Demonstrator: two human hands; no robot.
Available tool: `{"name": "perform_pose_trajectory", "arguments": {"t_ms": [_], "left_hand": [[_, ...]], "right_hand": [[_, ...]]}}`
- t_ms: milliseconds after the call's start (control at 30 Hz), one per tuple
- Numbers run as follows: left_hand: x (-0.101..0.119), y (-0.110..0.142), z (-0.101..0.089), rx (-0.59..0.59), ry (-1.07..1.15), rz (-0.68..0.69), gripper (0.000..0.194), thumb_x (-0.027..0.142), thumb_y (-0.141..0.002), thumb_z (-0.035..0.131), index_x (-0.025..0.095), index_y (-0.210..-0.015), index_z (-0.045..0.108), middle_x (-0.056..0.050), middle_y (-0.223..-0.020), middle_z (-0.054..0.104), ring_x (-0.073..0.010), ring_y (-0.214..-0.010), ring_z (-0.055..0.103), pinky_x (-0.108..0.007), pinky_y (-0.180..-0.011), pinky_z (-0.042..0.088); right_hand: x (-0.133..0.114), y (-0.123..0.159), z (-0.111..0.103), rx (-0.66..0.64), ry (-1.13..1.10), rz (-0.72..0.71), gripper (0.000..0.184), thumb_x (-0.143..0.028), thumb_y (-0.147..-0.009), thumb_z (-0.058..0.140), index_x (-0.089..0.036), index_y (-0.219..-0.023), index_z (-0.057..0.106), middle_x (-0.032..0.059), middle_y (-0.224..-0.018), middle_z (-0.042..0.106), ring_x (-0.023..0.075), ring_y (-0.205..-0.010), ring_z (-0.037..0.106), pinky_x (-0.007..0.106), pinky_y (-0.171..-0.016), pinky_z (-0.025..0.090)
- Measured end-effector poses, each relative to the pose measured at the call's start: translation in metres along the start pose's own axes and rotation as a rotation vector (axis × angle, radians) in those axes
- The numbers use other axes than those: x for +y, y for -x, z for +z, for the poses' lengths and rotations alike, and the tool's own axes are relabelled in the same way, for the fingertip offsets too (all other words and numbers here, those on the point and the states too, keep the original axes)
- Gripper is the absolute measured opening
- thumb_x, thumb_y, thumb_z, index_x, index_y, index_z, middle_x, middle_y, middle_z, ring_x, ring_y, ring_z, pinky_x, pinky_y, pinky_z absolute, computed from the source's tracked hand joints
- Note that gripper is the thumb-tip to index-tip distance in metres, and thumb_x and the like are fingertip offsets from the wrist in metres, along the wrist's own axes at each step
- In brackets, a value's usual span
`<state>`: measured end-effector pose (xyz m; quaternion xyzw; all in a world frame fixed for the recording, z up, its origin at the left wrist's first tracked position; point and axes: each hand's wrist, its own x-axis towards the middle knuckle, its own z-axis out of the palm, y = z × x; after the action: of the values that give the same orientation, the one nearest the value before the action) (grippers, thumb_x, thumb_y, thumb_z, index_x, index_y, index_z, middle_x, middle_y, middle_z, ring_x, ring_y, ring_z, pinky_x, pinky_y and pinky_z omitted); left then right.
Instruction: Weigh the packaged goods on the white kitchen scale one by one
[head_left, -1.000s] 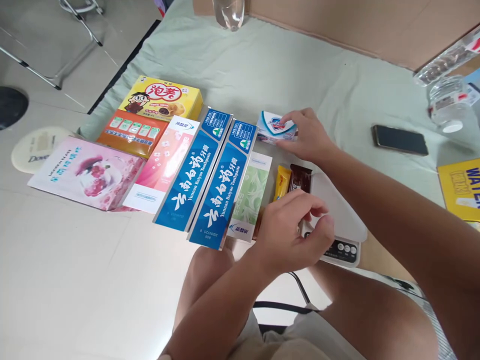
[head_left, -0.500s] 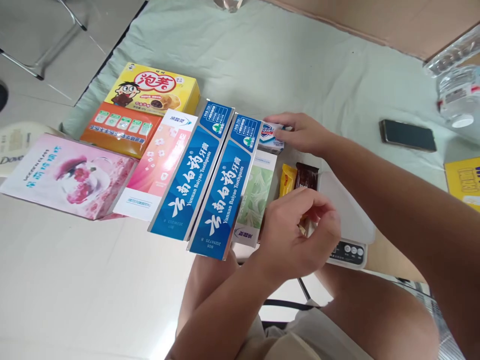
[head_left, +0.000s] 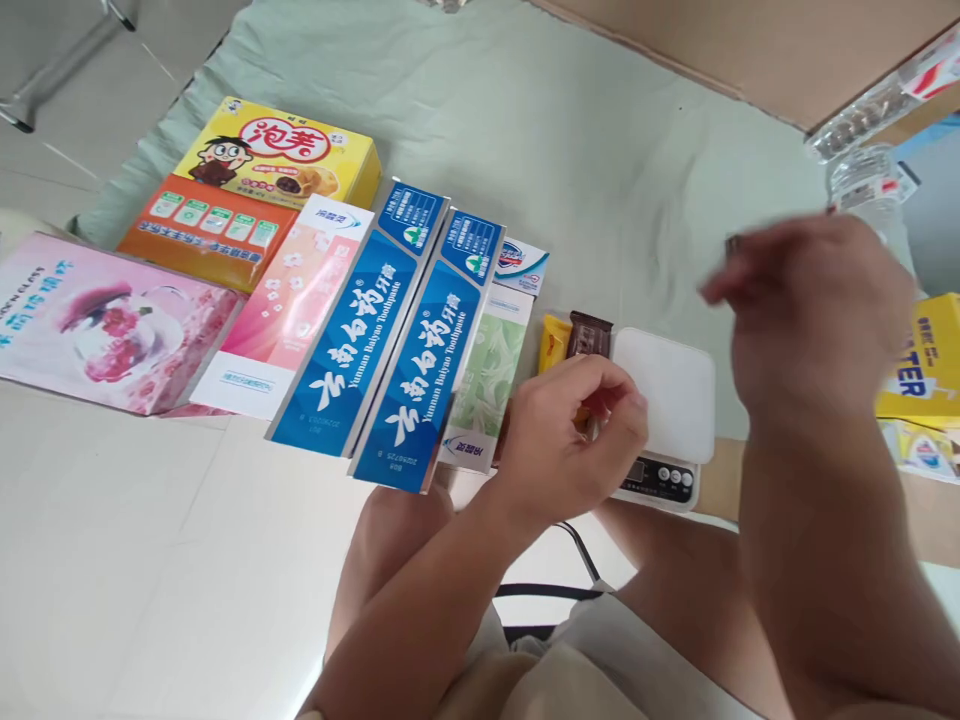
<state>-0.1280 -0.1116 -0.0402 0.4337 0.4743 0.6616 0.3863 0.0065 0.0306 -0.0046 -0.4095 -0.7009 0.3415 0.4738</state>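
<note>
My left hand (head_left: pixel 574 435) is curled, thumb tip against the index finger, with nothing visible in it. It hovers over a yellow snack packet (head_left: pixel 554 343), a dark brown snack bar (head_left: pixel 589 333) and the left edge of a white kitchen scale (head_left: pixel 666 395). My right hand (head_left: pixel 817 300) is smeared by motion, raised over the right side of the table; its fingers are unclear. A small soap box (head_left: pixel 523 268) lies beside the far end of a blue toothpaste box (head_left: pixel 431 350). A second blue toothpaste box (head_left: pixel 360 325) and a green toothpaste box (head_left: pixel 491 375) lie alongside.
To the left lie a pink floral box (head_left: pixel 289 305), an orange pack (head_left: pixel 206 230), a yellow puff snack box (head_left: pixel 281 150) and a pink picture box (head_left: pixel 112 325). Plastic bottles (head_left: pixel 862 175) and a yellow box (head_left: pixel 926 360) are at right; a cardboard panel (head_left: pixel 697 40) stands behind.
My right hand pushed the soap box left against the toothpaste boxes, let go and swung right, hiding most of the phone. My left hand stayed near the scale, its thumb closing toward the index finger.
</note>
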Motion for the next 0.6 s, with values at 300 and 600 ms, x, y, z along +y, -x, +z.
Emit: {"name": "perform_pose_trajectory", "arguments": {"t_ms": [300, 600], "left_hand": [[-0.012, 0.008, 0.033, -0.126, -0.319, 0.120, 0.018, 0.017, -0.095, 0.058, 0.020, -0.077, 0.061, 0.002, -0.068, 0.060, -0.0104, -0.063, 0.056, -0.025, -0.060, 0.045], [0.005, -0.001, 0.141, -0.495, -0.644, 0.209, 0.015, 0.013, -0.092, 0.055, 0.021, -0.080, 0.062, 0.003, -0.070, 0.067, -0.0111, -0.064, 0.062, -0.023, -0.059, 0.048]], "right_hand": [[0.056, 0.081, -0.093, 0.475, -0.241, 0.308, 0.064, -0.058, -0.079, 0.067, -0.023, -0.054, 0.020, -0.0075, -0.052, 0.011, 0.0079, -0.045, 0.011, 0.027, -0.046, 0.009], [0.072, 0.081, -0.194, 0.833, -0.493, 0.447, 0.054, -0.052, -0.078, 0.066, -0.024, -0.054, 0.027, -0.0091, -0.051, 0.015, 0.0063, -0.046, 0.011, 0.025, -0.043, 0.011]]}}
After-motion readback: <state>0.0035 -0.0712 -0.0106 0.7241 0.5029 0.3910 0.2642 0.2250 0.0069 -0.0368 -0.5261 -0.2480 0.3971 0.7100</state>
